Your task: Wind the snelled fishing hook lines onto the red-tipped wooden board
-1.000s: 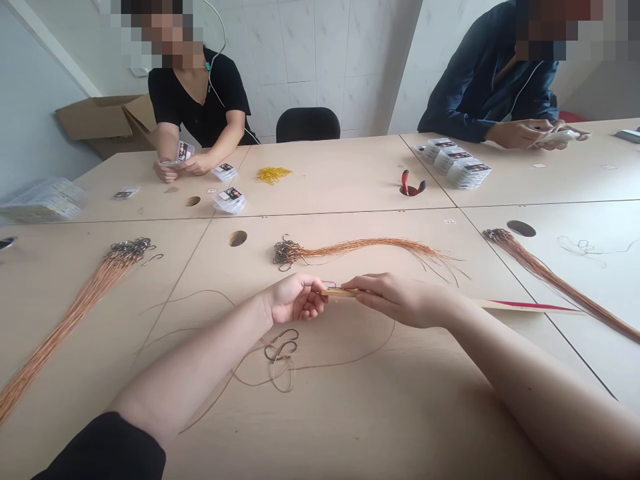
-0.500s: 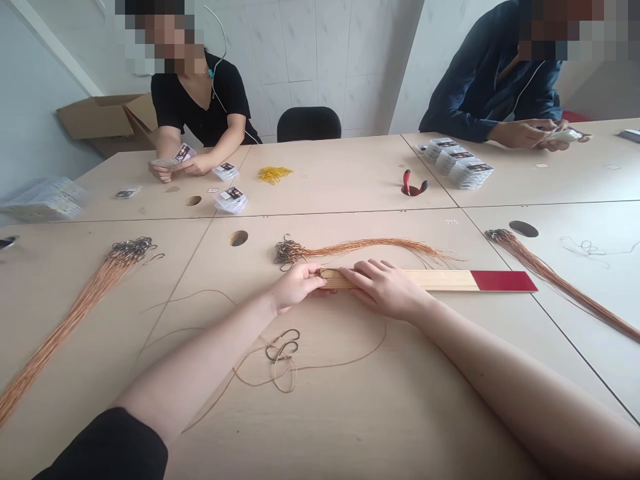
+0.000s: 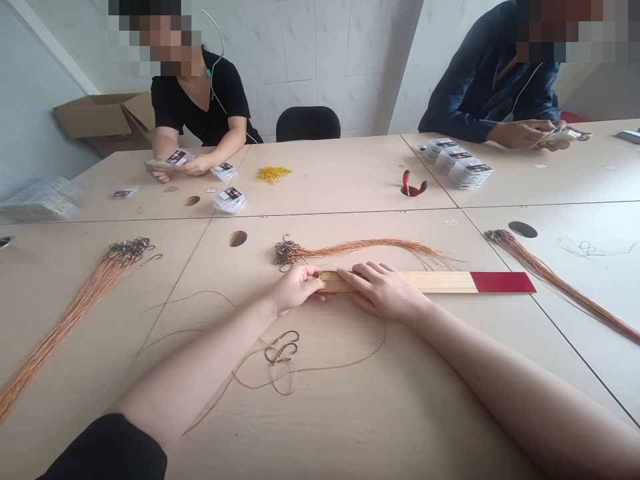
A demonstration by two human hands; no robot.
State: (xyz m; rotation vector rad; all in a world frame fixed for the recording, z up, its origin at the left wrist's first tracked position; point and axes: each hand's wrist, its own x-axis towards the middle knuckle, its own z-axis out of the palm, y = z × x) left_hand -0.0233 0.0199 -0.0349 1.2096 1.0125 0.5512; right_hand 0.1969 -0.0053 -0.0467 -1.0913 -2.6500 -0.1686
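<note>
A flat wooden strip [image 3: 447,282] with a red end [image 3: 504,282] lies across the table in front of me. My left hand [image 3: 299,288] pinches its left end, where a small dark hook shows at the fingertips. Over the strip, just to the right, my right hand [image 3: 383,288] is closed on it, thumb hidden below. Loose hooks [image 3: 283,348] with thin orange line lie nearer to me. Behind my hands is a bundle of hooks [image 3: 287,252] with its orange lines [image 3: 370,245] trailing right.
More hook bundles lie at the left [image 3: 85,307] and right [image 3: 560,277]. Red-handled pliers [image 3: 407,183] stand in a table hole. Yellow pieces [image 3: 273,175] and stacked packets [image 3: 470,172] are farther back. Two people sit across the table [image 3: 325,177], handling packets.
The hook at my left fingertips has shifted slightly left along the strip. Both hands stay in nearly the same place. The person at the left has tilted a packet.
</note>
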